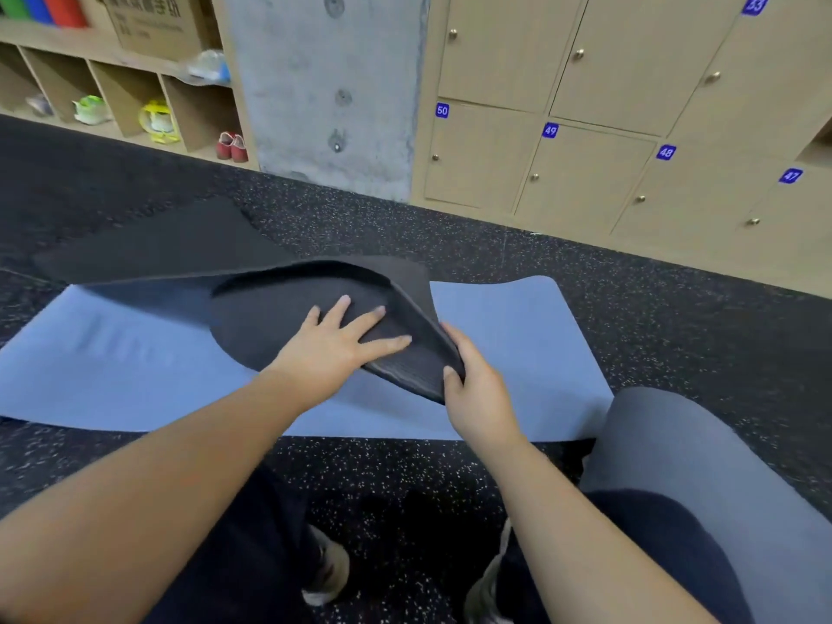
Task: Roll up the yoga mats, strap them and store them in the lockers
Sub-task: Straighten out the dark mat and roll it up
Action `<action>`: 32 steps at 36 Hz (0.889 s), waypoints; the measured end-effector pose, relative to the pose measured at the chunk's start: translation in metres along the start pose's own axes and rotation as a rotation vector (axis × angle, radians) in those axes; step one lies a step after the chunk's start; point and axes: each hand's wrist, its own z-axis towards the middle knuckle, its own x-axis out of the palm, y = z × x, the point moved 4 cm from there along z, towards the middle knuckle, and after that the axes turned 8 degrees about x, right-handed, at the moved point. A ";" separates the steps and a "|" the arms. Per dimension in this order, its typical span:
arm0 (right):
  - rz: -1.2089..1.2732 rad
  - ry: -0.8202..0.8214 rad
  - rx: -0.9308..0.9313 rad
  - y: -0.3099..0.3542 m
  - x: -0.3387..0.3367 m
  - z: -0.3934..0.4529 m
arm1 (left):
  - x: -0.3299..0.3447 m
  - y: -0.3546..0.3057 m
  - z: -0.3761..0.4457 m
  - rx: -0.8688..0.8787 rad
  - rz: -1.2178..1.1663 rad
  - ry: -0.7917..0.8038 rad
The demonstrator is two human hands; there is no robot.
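A light blue yoga mat (112,362) lies flat on the speckled black floor in front of me. Its right end is folded back, showing the dark grey underside (270,304). My left hand (337,342) presses flat on this folded grey part with fingers spread. My right hand (472,389) grips the lifted grey edge at the fold, thumb on top. A grey rolled mat (702,466) rests against my right leg at the lower right.
Wooden lockers (585,173) numbered 47 to 50 stand along the far right wall, doors closed. A concrete pillar (333,92) rises in the middle. Open shoe cubbies (126,96) with shoes fill the far left. My shoes (328,574) show below.
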 end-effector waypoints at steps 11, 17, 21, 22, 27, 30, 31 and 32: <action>-0.294 -0.024 -0.179 0.018 -0.039 -0.019 | 0.037 -0.072 0.016 0.049 -0.338 -0.015; -0.494 0.018 -0.271 0.068 -0.029 0.004 | 0.035 -0.083 0.018 0.060 -0.383 0.025; -0.785 0.130 -0.291 0.088 -0.008 0.028 | 0.034 -0.082 0.017 0.054 -0.415 0.052; -0.852 0.167 -0.284 0.089 -0.003 0.035 | 0.035 -0.082 0.017 0.056 -0.421 0.049; -1.065 0.236 -0.318 0.100 0.015 0.060 | 0.043 -0.078 0.013 0.082 -0.410 0.024; -1.134 0.200 -0.368 0.111 0.022 0.076 | 0.044 -0.076 0.013 0.099 -0.420 -0.006; -1.152 0.206 -0.375 0.113 0.025 0.081 | 0.045 -0.077 0.013 0.107 -0.418 -0.017; -1.162 0.225 -0.372 0.113 0.029 0.086 | 0.046 -0.077 0.013 0.116 -0.419 -0.025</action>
